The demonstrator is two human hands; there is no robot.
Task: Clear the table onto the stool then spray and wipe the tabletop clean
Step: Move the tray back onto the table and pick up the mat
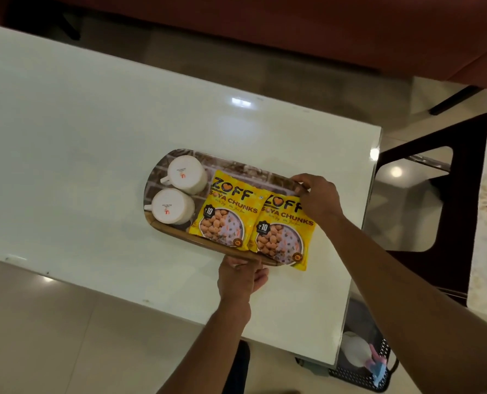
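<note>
An oval tray point(177, 227) with a printed pattern lies on the white glossy table point(80, 137). On it stand two white cups point(184, 173) point(171, 206) upside down at the left, and two yellow soya chunks packets point(226, 214) point(283, 230) at the right. My left hand point(240, 275) grips the tray's near rim. My right hand point(320, 197) holds the tray's far right rim, over the corner of the right packet. The tray's right end is hidden under the packets.
A dark stool point(463, 200) stands right of the table. A black perforated basket point(361, 365) with a white and pink spray bottle sits on the floor by the table's near right corner. A red sofa runs along the back.
</note>
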